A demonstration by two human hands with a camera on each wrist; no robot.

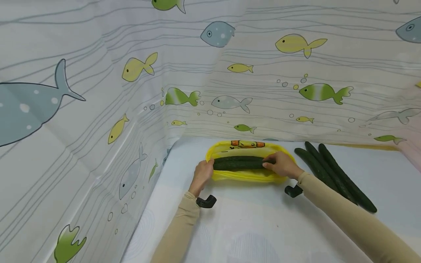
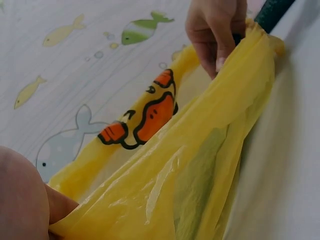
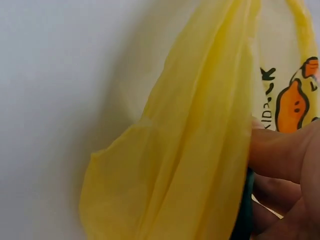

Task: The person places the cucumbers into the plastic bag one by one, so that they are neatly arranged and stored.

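A yellow plastic bag (image 1: pixel 250 178) with an orange-and-black duck print lies with its mouth spread wide. Inside it, dark green cucumbers (image 1: pixel 236 163) lie crosswise, seemingly two side by side. My left hand (image 1: pixel 203 173) pinches the bag's rim at its left end; in the left wrist view the thumb and a finger (image 2: pixel 60 204) hold the yellow edge. At the other end, my right hand (image 1: pixel 282 165) reaches into the mouth and grips a cucumber's right end. In the right wrist view the bag's side (image 3: pixel 200 140) hides most of that cucumber (image 3: pixel 243 212).
Several more long cucumbers (image 1: pixel 342 175) lie together on the white table (image 1: pixel 246 219), right of the bag and partly behind the right forearm. A fish-patterned sheet (image 1: pixel 263 84) hangs behind the table and along its left side.
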